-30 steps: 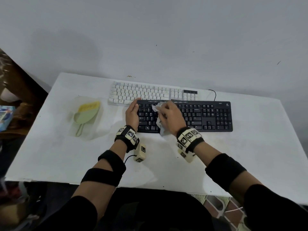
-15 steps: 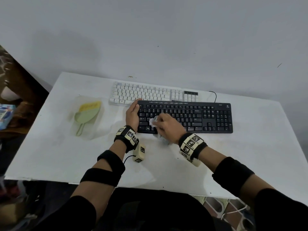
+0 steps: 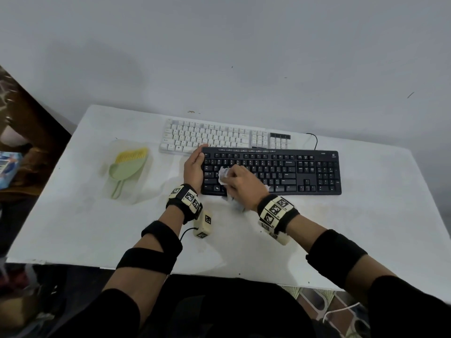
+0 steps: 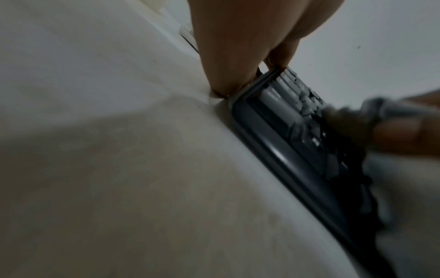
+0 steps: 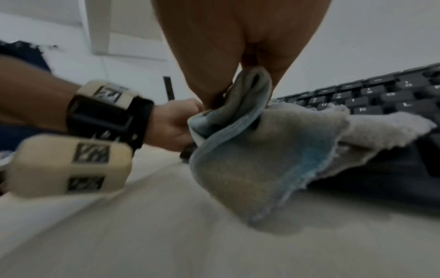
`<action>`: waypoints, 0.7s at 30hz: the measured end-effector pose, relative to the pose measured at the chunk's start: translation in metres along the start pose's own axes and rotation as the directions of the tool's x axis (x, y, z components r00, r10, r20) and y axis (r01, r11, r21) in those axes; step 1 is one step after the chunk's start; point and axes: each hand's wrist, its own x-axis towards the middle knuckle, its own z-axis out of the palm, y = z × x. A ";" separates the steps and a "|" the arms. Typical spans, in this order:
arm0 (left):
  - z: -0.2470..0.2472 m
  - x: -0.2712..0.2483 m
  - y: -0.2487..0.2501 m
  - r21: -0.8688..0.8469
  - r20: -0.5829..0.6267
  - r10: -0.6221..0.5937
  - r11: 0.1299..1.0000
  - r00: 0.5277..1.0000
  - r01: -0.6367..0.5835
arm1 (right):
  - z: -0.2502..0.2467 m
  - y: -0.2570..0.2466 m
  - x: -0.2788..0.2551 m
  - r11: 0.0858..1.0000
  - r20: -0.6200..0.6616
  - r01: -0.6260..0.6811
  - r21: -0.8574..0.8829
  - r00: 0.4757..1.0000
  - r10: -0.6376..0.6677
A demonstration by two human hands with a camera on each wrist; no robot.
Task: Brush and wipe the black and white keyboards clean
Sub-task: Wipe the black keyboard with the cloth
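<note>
On the surface (image 3: 366,228) the black keyboard (image 3: 305,172) lies just in front of the white keyboard (image 3: 219,136), shifted to its right, with the brush (image 3: 125,168) well to their left, the left hand (image 3: 194,167) at the black keyboard's left end and the right hand (image 3: 244,184), holding the cloth (image 3: 223,175), on its left keys.

1. White letters and digits are printed on the keys of the black keyboard (image 5: 371,97); U, K, L, O, 8 and 9 can be made out in the right wrist view;
2. A small white logo is borne at its far right corner (image 3: 333,155); the wording is too small to read;
3. Square black-and-white coded markers are carried on the wrist bands (image 3: 275,209); no text is legible on them.
</note>
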 end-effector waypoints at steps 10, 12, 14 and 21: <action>-0.001 -0.001 0.005 -0.027 0.007 -0.074 0.997 0.997 0.074 | 0.001 -0.008 0.039 0.986 -0.097 -0.156 0.056 0.982 0.161; -0.002 -0.002 0.007 -0.020 0.012 -0.063 0.998 0.998 0.063 | 0.012 -0.011 0.019 0.995 -0.087 -0.099 -0.002 0.991 0.098; -0.003 -0.001 0.007 -0.018 0.014 -0.060 0.998 0.998 0.060 | 0.018 -0.014 0.000 0.999 -0.039 -0.040 -0.011 0.998 0.039; -0.002 0.001 0.002 0.014 0.017 -0.051 0.999 0.999 0.050 | -0.010 0.001 0.031 0.991 -0.134 -0.097 0.096 0.985 0.109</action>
